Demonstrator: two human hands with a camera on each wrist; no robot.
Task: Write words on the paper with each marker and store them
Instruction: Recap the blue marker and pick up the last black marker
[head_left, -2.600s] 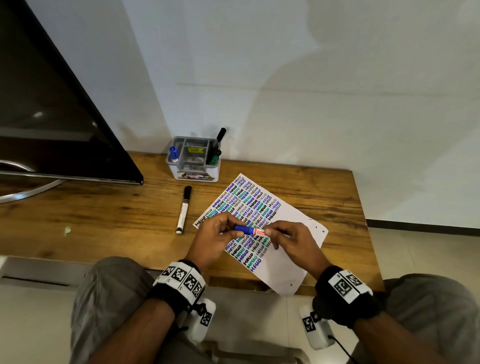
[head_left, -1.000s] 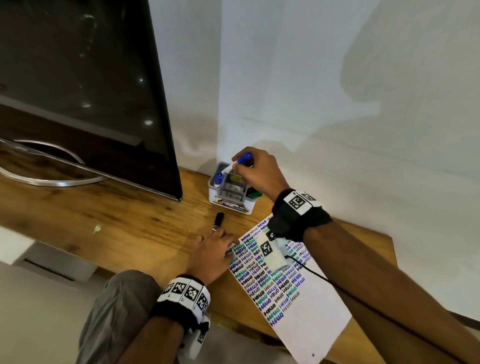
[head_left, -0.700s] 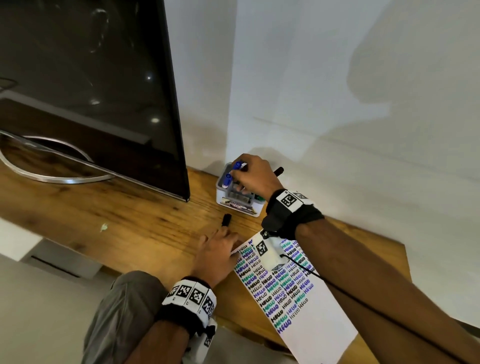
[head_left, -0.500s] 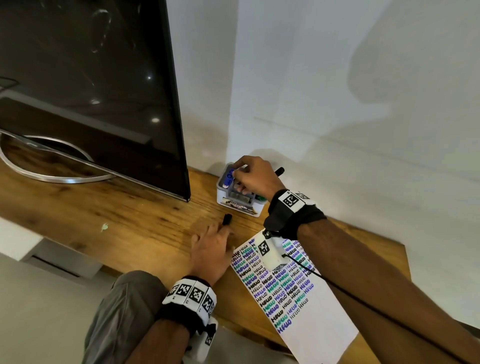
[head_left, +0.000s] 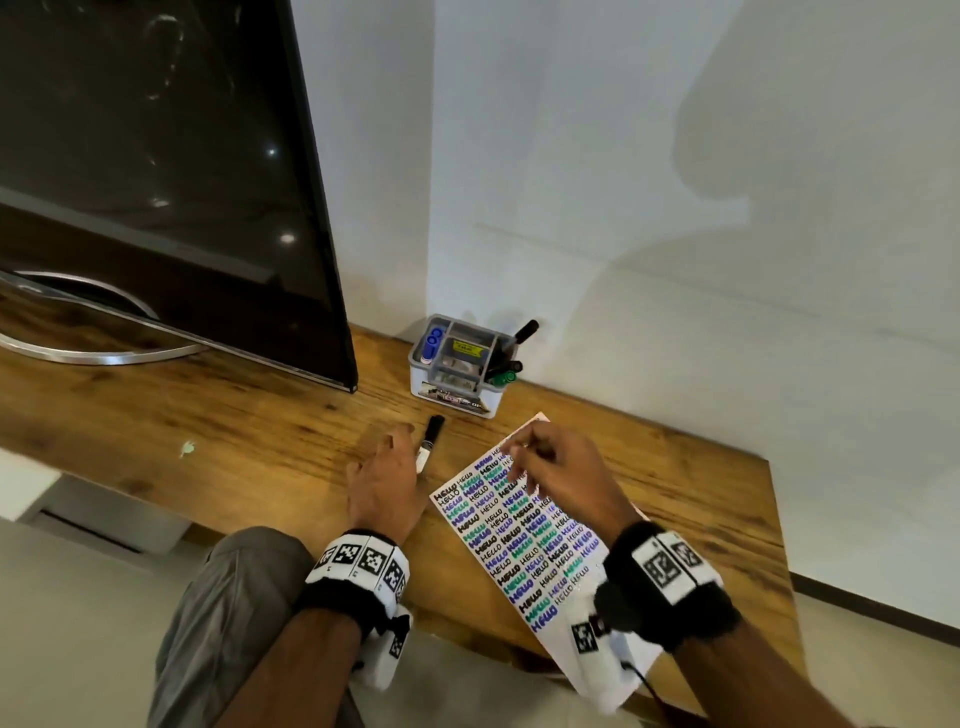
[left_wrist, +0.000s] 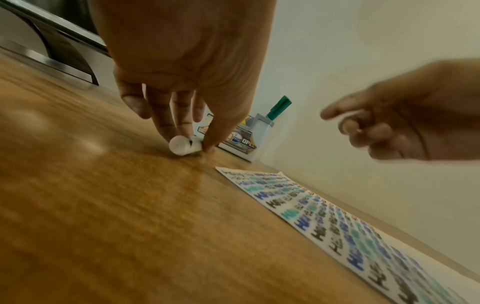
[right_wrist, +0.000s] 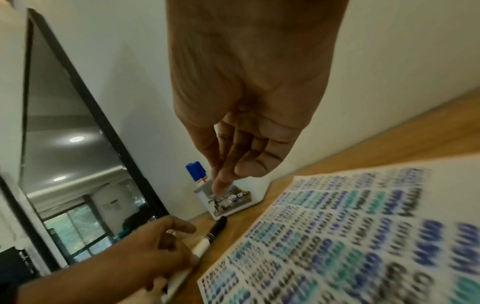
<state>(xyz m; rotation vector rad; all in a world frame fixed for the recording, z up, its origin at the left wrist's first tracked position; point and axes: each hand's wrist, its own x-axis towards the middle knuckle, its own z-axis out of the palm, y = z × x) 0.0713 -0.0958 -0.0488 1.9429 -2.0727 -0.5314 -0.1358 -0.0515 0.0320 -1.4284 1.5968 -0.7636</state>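
Back from the holder comes the right hand. Half a second ago it was up at the holder, putting the blue marker in. Now it floats over the top part of the paper with nothing in it. Its fingers are loose and a little bent, and one finger points out to the side in the left wrist view.

Down on the table, the left hand has slid onto the black marker. Before, its fingers only lay beside the cap. Now the left wrist view shows the thumb and fingertips pinching the white end of the marker from both sides — the marker lies flat on the wood.

That marker has a black cap and a white body. Its cap points toward the holder, and it lies just left of the paper.

Two blue markers stand together in the left slot of the holder. Black and green markers lean out of the right slot. The holder is a small grey and white box that sits at the back of the table, close to the wall.

On the paper there are rows and rows of the word HELLO in black, blue and green. Its near end is white and hangs past the table edge. A big dark screen stands to the left.
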